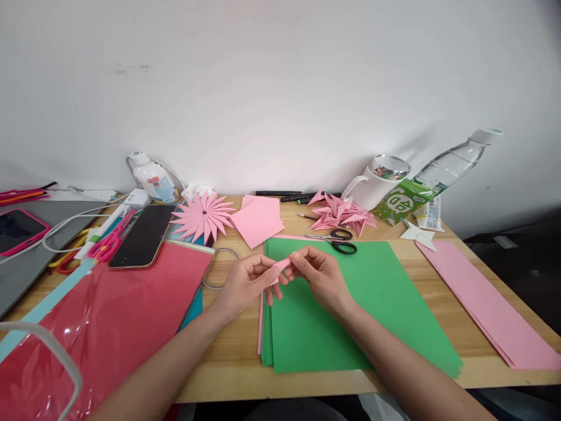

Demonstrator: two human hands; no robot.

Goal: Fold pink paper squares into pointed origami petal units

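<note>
A small folded piece of pink paper [281,266] is pinched between my two hands, above the left part of a stack of green paper [350,327]. My left hand [249,278] grips its lower left side between thumb and fingers. At its upper right end, the thumb and fingertips of my right hand [318,275] close on it. The fingers cover part of the piece. Beyond my hands lie square pink sheets [258,219], a pink folded-paper pinwheel [204,213] and a pile of pointed pink folded pieces [339,213].
Black-handled scissors [344,241] lie on the green stack's far edge. A white mug [372,184], a green carton [403,202] and a tilted clear bottle [456,161] stand back right. Pink strips [491,301] lie right. A phone [142,237] and red plastic-wrapped paper [144,298] lie left.
</note>
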